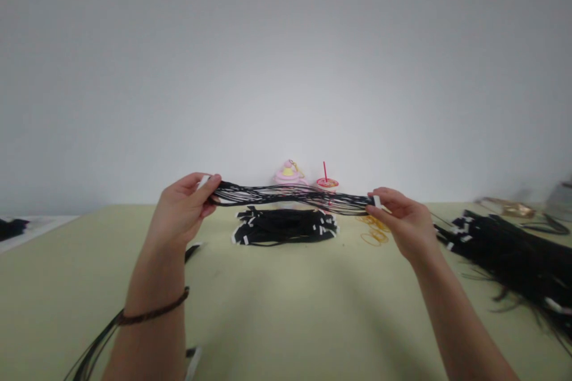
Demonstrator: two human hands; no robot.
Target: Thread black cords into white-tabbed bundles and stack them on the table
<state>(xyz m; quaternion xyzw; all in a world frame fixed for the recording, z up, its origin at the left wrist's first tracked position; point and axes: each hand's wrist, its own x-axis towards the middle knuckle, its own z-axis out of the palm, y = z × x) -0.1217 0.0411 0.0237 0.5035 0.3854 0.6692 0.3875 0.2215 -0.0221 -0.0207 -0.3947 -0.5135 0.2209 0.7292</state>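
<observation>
I hold a bundle of thin black cords (292,195) stretched level above the table, between both hands. My left hand (184,209) pinches its left end, where a white tag shows at the fingertips. My right hand (402,221) pinches the right end, also at a white tag. Both hands are closed on the bundle. A dark braided band circles my left wrist.
A flat stack of black cords with white tags (286,227) lies on the pale green table (286,309) under the bundle. Yellow rubber bands (374,231) lie beside it. A large loose heap of cords (513,253) spreads at the right. A pink toy (289,174) and a red-lidded cup (327,183) stand by the wall.
</observation>
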